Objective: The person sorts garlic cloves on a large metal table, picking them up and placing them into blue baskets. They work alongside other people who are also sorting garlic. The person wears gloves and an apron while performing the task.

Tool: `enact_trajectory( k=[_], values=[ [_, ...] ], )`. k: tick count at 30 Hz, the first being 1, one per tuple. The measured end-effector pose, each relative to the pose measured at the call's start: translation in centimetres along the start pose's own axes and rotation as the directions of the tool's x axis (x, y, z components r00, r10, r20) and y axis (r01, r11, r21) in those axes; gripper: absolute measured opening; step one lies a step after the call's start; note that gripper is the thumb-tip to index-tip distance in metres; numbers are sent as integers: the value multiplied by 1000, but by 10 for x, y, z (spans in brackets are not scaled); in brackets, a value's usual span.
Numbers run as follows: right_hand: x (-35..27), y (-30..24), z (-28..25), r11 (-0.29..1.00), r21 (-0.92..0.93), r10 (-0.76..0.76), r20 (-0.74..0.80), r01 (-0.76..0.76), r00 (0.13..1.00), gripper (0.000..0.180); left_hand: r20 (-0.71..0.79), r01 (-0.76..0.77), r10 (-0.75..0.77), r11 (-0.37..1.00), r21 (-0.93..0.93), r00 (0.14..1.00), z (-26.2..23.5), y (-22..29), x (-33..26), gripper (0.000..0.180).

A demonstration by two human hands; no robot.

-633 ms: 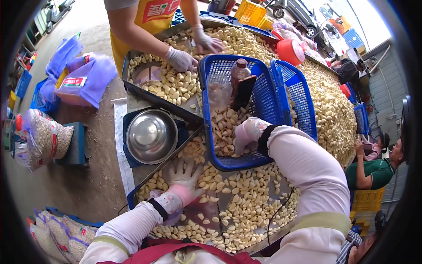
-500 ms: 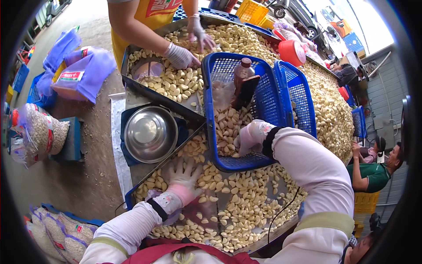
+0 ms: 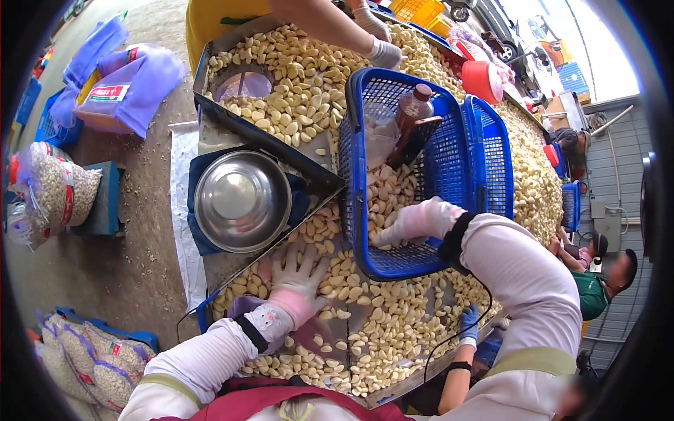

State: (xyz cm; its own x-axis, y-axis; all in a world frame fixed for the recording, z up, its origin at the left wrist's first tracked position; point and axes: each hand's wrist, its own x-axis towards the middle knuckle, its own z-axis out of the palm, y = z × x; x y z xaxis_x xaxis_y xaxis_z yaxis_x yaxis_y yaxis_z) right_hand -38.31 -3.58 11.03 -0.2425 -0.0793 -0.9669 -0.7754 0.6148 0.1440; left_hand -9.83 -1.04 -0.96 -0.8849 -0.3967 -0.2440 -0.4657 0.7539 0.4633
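My left hand (image 3: 296,281), in a whitish glove with a pink cuff, lies flat with fingers spread on the peeled garlic cloves (image 3: 382,344) of the metal table. Inside a blue plastic basket (image 3: 414,270), my right hand (image 3: 421,219) in a similar glove reaches toward a heap of darker garlic cloves (image 3: 387,189). Its fingers look stretched out against these cloves, their tips partly hidden. A bottle with a reddish-brown cap (image 3: 415,105), a dark phone (image 3: 420,137) and a clear plastic bag (image 3: 381,133) share the basket.
A steel bowl (image 3: 242,200) stands beside the slanted metal divider (image 3: 274,151). Opposite, a co-worker's gloved hands (image 3: 382,50) are over the garlic. Another's blue-gloved hand (image 3: 469,321) is at the near right, by a black cable (image 3: 449,340). A second blue basket (image 3: 495,161) adjoins the first.
The basket appears shifted slightly right, with my right hand still inside. My left hand stays spread on the cloves. The opposite co-worker's hands moved right; a blue-gloved hand has appeared at the near right.
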Motion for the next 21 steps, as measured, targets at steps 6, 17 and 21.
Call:
enact_trajectory(
  k=[6, 17, 21],
  values=[
    [44, 17, 16, 995, -85, 54, 61, -49, 997, 50, 4, -35, 34, 999, 14, 999, 1, 2, 4, 84],
    [51, 19, 14, 977, -215, 5, 63, 9, 998, 27, 5, -21, 21, 1000, 7, 1000, 1, 0, 2, 86],
    [63, 36, 18, 979, -197, -32, 96, 51, 995, 21, 41, -30, 31, 1000, -5, 999, 2, 2, 4, 88]
  ],
)
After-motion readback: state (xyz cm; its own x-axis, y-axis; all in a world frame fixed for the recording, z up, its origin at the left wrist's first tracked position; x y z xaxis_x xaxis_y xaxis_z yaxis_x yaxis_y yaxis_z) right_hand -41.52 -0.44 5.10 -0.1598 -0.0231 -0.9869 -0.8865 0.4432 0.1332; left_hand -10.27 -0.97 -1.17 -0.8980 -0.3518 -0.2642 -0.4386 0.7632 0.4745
